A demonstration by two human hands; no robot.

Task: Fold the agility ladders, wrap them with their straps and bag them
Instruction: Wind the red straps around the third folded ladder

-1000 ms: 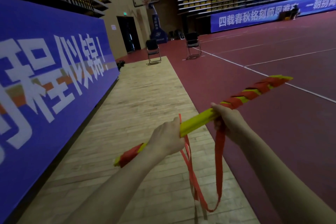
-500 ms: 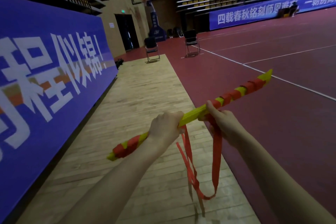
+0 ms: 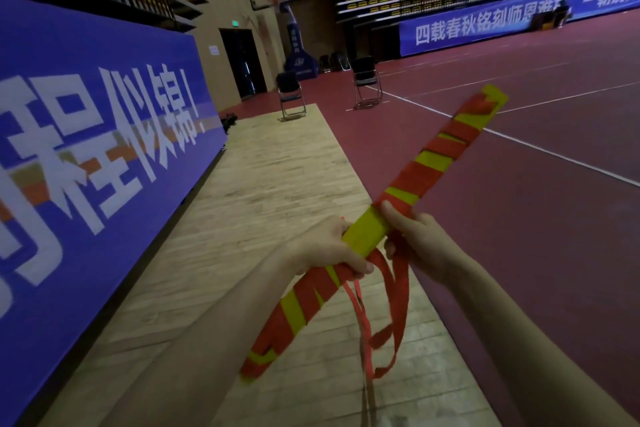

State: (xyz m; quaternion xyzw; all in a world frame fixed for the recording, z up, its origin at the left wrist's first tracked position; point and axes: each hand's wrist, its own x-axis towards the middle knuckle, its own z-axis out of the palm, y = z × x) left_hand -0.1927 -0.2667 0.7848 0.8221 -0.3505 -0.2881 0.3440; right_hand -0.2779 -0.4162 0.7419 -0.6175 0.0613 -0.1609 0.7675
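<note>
Since half a second ago: the folded ladder bundle (image 3: 367, 234) has swung from a shallow slant to a steeper diagonal, far end higher, near end lower and closer to the camera. The hands sit closer together on it; the bare yellow stretch between them is shorter.

Hard to make out: left-hand fingertips are hidden behind the bundle. The near end of the bundle is motion-blurred. The strap's lowest part is smeared, and I cannot tell how many strands hang there. The banner text is cut off at the frame's left edge.

Left hand (image 3: 327, 248): curled round the bundle below its middle, thumb lying along the near face, forearm coming up from lower left.
Right hand (image 3: 417, 239): clamped on the bundle just above the yellow gap, a finger laid across the wrapped part, other fingers also pinching the loose strap (image 3: 398, 305), which drops in a red loop beneath both hands.

Bundle is held in the air over the floor, red strap wound in slanted bands on both ends, yellow rungs showing between.

Room: blue banner (image 3: 97, 149) along the left; pale wooden floor strip (image 3: 263, 184) below the hands; dark red court (image 3: 519, 218) with white lines to the right; two black chairs (image 3: 291, 94) far off; tiered seating behind.
</note>
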